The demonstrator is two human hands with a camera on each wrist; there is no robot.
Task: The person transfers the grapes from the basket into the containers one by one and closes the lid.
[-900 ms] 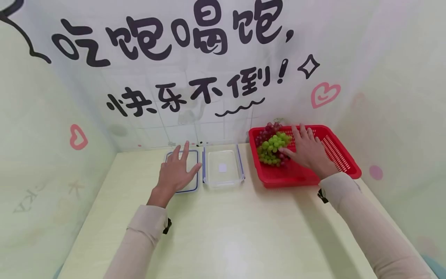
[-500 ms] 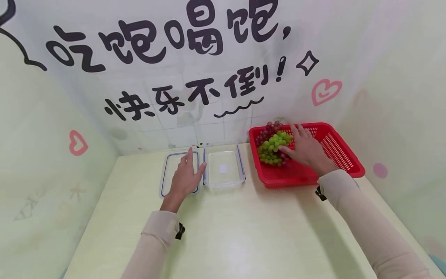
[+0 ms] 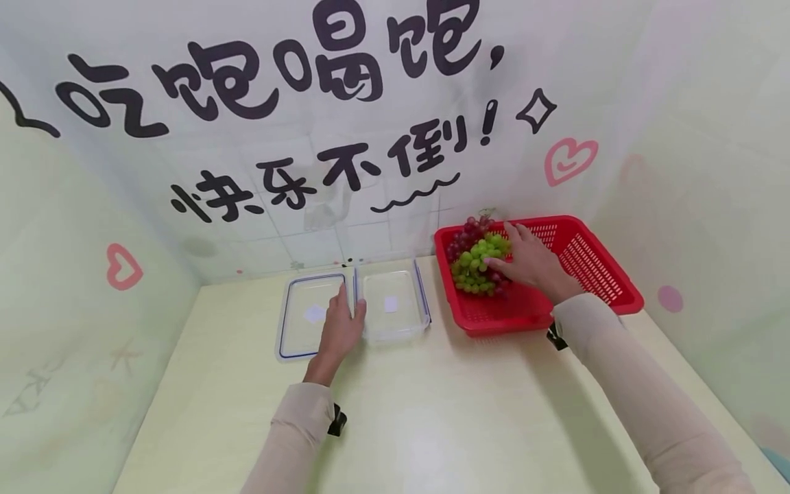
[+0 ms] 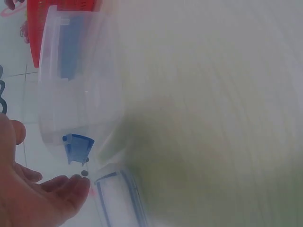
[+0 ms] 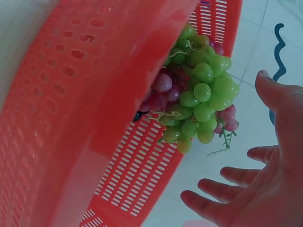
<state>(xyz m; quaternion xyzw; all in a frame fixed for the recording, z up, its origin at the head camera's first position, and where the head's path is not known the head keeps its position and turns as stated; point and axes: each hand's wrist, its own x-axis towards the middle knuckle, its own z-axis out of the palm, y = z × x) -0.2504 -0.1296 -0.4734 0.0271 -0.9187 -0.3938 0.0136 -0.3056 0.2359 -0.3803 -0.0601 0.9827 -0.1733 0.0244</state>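
Observation:
Green grapes (image 3: 481,254) lie over red grapes (image 3: 467,234) at the left end of a red basket (image 3: 500,322). My right hand (image 3: 533,264) is held over the basket beside the green bunch; in the right wrist view the hand (image 5: 270,175) has spread fingers and a gap between it and the green grapes (image 5: 203,92). A clear container (image 3: 395,331) with blue clips stands left of the basket. Between it and a flat clear lid (image 3: 299,322) with a blue rim is my left hand (image 3: 341,329). The left wrist view shows that hand (image 4: 42,189) near the container (image 4: 90,94), empty.
The pale table (image 3: 420,412) runs up to a white wall covering (image 3: 247,165) with black lettering. Similar sheets hang at the left and right sides. The basket stands near the table's right edge, close to the back.
My left hand has moved right and a little nearer, from over the lid to the container's left side. My right hand has stayed by the grapes. The head view has shifted slightly.

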